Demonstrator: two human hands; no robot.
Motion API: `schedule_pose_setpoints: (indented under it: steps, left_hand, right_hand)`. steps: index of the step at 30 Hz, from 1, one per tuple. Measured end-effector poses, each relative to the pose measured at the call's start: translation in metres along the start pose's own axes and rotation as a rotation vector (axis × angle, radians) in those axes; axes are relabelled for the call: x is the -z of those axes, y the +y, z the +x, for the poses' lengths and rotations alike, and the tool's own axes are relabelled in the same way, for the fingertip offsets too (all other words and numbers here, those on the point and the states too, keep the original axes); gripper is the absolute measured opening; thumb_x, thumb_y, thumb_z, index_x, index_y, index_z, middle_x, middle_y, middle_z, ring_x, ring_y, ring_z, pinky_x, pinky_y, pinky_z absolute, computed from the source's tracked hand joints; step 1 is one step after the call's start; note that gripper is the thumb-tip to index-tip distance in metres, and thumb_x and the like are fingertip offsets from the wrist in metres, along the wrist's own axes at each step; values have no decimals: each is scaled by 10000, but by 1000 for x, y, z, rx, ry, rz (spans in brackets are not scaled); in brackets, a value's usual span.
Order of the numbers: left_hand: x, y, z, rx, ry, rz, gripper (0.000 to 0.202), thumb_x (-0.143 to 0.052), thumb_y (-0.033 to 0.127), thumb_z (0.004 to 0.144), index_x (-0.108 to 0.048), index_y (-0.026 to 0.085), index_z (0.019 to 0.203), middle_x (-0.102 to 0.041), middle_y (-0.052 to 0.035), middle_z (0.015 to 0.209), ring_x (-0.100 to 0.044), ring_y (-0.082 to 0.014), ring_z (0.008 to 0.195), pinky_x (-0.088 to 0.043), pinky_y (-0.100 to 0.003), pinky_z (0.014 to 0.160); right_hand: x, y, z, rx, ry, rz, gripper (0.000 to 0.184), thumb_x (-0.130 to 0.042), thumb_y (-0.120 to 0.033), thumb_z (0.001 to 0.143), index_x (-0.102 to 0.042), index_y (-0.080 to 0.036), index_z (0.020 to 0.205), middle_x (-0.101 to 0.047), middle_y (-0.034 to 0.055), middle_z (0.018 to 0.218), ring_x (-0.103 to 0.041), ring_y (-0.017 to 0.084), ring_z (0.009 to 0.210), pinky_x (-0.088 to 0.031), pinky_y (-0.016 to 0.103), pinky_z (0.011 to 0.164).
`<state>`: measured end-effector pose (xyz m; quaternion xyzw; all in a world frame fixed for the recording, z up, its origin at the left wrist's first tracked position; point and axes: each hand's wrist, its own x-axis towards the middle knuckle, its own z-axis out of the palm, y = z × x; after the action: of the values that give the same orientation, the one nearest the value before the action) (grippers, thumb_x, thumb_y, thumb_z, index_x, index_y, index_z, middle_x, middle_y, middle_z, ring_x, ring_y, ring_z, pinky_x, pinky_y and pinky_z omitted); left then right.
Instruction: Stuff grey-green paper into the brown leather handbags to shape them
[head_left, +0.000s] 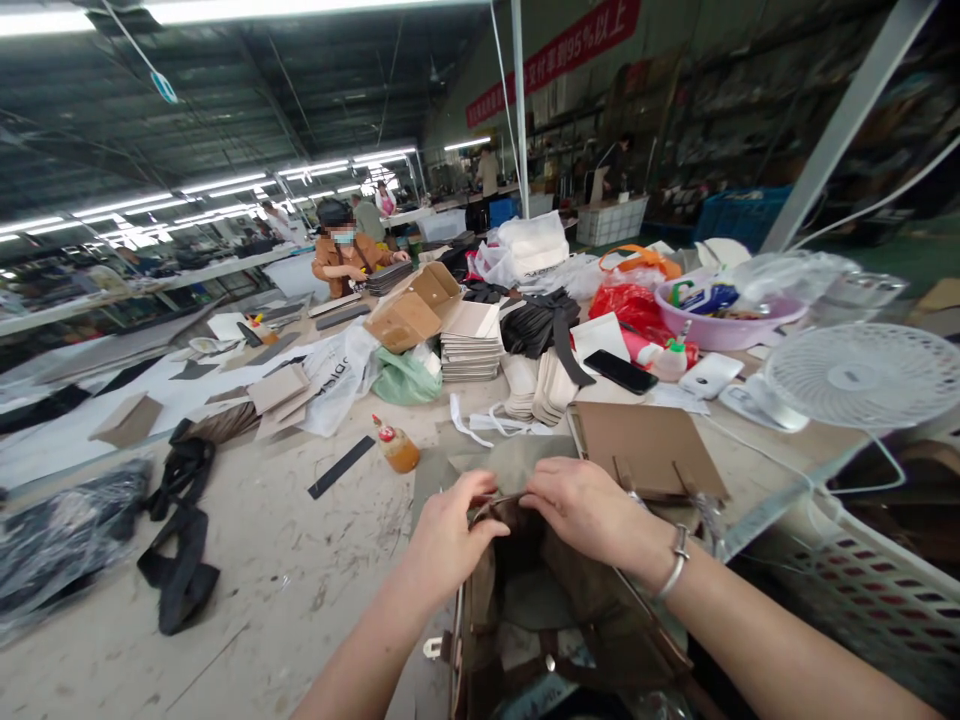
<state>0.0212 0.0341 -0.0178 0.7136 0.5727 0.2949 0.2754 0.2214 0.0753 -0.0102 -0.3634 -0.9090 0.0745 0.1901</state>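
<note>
An open brown bag [480,640] lies at the table's near side, its dark inside facing me. My left hand [456,525] pinches the far rim of this bag between thumb and fingers. Close beside it, my right hand [577,505] grips the same rim, fingers bent over the edge; its thumb is hidden. Grey-green material [517,460] shows just beyond both hands. To the right of my right hand lies a flat brown bag panel [645,445] with straps. A glue bottle [397,448] with amber contents and a red cap stands beyond my left hand.
A black strip [341,468] and black straps [180,570] lie left. Stacked beige pieces [471,345], a phone [619,371], a purple basin [731,325] and a white fan [862,375] sit farther back. A white plastic basket [885,590] stands right. A co-worker [352,255] works across the table.
</note>
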Motion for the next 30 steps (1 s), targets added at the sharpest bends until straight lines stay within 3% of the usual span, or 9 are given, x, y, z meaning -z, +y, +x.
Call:
schedule_pose_setpoints:
  steps: [3, 5, 19, 21, 25, 30]
  left_hand:
    - [1, 1, 2, -44, -21, 198, 169, -656, 236, 778, -667, 243, 946, -719, 0, 924, -655, -192, 852, -473, -295, 767]
    - [1, 2, 4, -63, -13, 242, 120, -628, 267, 813, -690, 255, 915, -725, 12, 891, -657, -181, 808, -460, -277, 714]
    - [-6, 8, 9, -62, 16, 296, 156, -538, 217, 864, -657, 204, 765, -682, 12, 750, -613, -142, 711, -386, -249, 645]
    - [-6, 7, 10, -59, 13, 321, 173, -528, 221, 866, -645, 201, 740, -671, 13, 728, -603, -140, 691, -371, -251, 628]
    - [-5, 7, 10, -54, 13, 341, 177, -524, 196, 857, -638, 202, 722, -664, 20, 711, -586, -133, 668, -345, -248, 610]
    - [-6, 6, 11, -64, 1, 283, 173, -545, 199, 849, -642, 197, 705, -658, 23, 694, -571, -122, 651, -337, -233, 602]
  right_hand:
    - [-1, 3, 0, 21, 11, 11, 225, -520, -257, 904, -622, -180, 719, -599, 18, 728, -540, 144, 722, -375, 268, 650]
    - [-1, 3, 0, 26, 14, 11, 240, -517, -259, 906, -612, -182, 699, -594, 15, 716, -538, 143, 717, -375, 265, 648]
    - [-1, 9, -2, 26, -3, -10, 321, -433, -321, 955, -595, -186, 713, -602, 10, 729, -541, 135, 712, -362, 260, 649]
    - [2, 10, -4, 28, -16, -4, 334, -397, -342, 969, -617, -194, 766, -610, 6, 753, -550, 131, 719, -360, 257, 646]
    - [7, 10, -3, 39, -16, 21, 324, -487, -496, 903, -632, -226, 1010, -631, 11, 859, -570, 146, 775, -357, 255, 628]
    - [5, 5, 7, 126, -22, -29, 203, -468, -264, 927, -622, -201, 810, -622, 9, 827, -545, 144, 813, -349, 260, 676]
